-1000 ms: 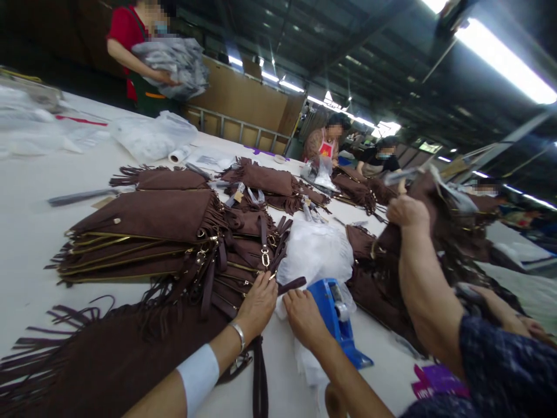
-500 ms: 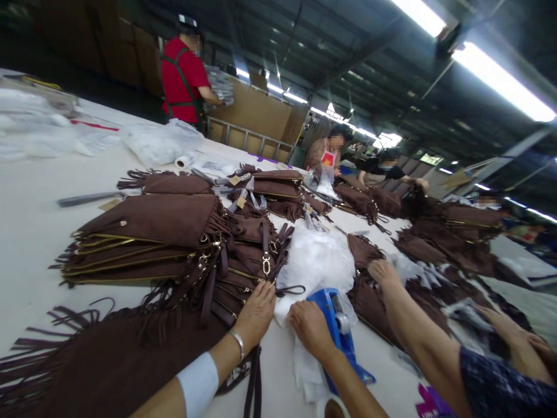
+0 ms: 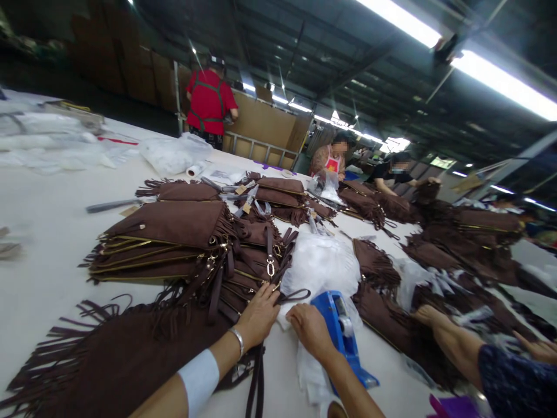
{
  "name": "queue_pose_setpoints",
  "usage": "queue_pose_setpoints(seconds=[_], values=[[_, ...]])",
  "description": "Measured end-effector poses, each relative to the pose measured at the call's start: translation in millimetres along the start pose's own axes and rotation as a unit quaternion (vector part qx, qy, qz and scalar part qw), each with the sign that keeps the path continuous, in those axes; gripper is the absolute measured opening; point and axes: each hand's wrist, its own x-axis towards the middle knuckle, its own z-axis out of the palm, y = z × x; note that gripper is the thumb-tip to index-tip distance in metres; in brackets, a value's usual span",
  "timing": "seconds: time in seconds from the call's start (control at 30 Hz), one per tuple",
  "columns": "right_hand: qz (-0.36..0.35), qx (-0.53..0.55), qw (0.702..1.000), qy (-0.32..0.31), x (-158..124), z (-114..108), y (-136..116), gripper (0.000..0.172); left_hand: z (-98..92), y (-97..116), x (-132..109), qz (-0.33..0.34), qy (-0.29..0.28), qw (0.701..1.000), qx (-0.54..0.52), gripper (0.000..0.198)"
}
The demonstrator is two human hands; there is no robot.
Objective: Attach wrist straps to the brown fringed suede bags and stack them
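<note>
My left hand [image 3: 259, 313], with a metal bracelet and a pale sleeve band, has its fingers stretched over the edge of stacked brown fringed bags [image 3: 165, 226], beside a wrist strap with a metal clasp [image 3: 270, 267]. Its thumb is hidden. Curled fingers of my right hand [image 3: 310, 330] close on the edge of a clear plastic bag [image 3: 284, 318], just left of a blue tape dispenser [image 3: 337, 325]. A heap of clear plastic bags [image 3: 322, 264] lies beyond both hands. Nearest me on the left is another brown fringed bag [image 3: 108, 360].
At right, a co-worker's hand [image 3: 429, 319] touches brown bags [image 3: 391, 313]. More fringed bags [image 3: 278, 197] are piled farther along the white table [image 3: 56, 232]. Bundled plastic [image 3: 174, 154] lies at far left. A person in red [image 3: 211, 98] stands beyond; others work at the far side.
My view has shifted slightly left; both my hands keep nearly the same places. The neighbour's hand has drawn back toward the right. The person in red has turned away.
</note>
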Motion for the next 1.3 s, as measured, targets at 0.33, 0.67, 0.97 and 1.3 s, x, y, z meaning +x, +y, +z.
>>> queue_pose_setpoints(seconds=[0.33, 0.67, 0.97, 1.3], values=[[0.107, 0.162, 0.978, 0.08, -4.6, 0.9, 17.7, 0.031, -11.4, 17.9, -5.5, -0.005, 0.026, 1.0, -0.014, 0.031], [0.051, 0.152, 0.983, 0.086, -38.2, -2.5, -33.4, 0.03, 6.4, 13.2, -10.0, 0.015, -0.027, 0.999, -0.032, 0.034], [0.113, 0.457, 0.882, 0.018, -56.9, -43.9, -91.4, 0.036, -91.0, 38.7, -75.6, -0.148, -0.02, 0.74, -0.656, 0.037], [0.104, 0.611, 0.784, -0.039, -41.5, -30.7, -155.9, 0.032, -131.0, 56.2, -210.7, -0.4, 0.079, 0.624, -0.666, 0.029]])
